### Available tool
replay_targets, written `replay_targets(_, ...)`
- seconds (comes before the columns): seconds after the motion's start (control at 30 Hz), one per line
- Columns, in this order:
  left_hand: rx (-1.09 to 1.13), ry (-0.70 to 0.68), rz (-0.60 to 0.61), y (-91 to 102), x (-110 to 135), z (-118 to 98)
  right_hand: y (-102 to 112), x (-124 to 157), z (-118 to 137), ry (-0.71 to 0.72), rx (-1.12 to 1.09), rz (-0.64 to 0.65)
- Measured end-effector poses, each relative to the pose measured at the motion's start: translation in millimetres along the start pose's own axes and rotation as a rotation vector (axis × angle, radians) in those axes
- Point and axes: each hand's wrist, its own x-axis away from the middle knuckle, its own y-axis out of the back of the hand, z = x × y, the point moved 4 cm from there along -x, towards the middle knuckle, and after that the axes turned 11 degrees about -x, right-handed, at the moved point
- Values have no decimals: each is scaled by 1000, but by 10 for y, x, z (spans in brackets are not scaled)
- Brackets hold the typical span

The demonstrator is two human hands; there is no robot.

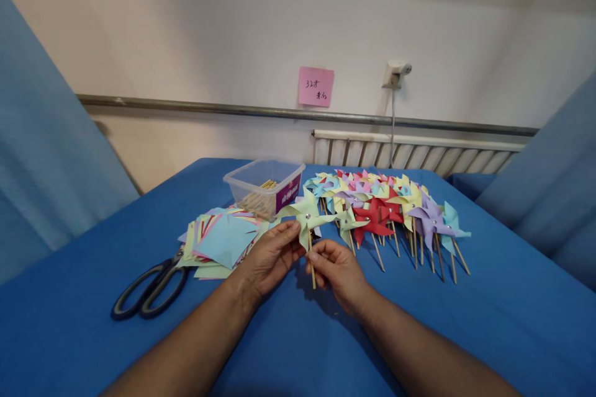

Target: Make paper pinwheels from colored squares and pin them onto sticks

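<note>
A pale green paper pinwheel (305, 213) on a thin wooden stick is held upright over the table's middle. My right hand (336, 270) pinches its stick between thumb and fingers. My left hand (275, 254) is closed with thumb and fingertips at the pinwheel's lower left blade, just beside the stick. A shiny round pin sits at the pinwheel's centre. Just behind the hands and to the right lie many finished pinwheels (375, 220) in red, purple, yellow, blue and green, their sticks pointing toward me.
Left of my hands lies a stack of coloured paper sheets (228, 240), with dark-handled scissors (148, 290) partly under it. A clear plastic box (265, 189) of wooden sticks stands behind. Blue cloth covers the table (288, 347). A radiator (419, 152) and metal rail run along the wall.
</note>
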Motion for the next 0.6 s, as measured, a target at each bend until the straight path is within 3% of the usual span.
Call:
replay_targets(0.27, 22, 33, -13, -23, 19, -4, 20, -18, -4, 33, 70, -28)
replay_targets(0.6, -117, 68, -80, -52, 8, -10, 15, -75, -50, 19, 96, -44)
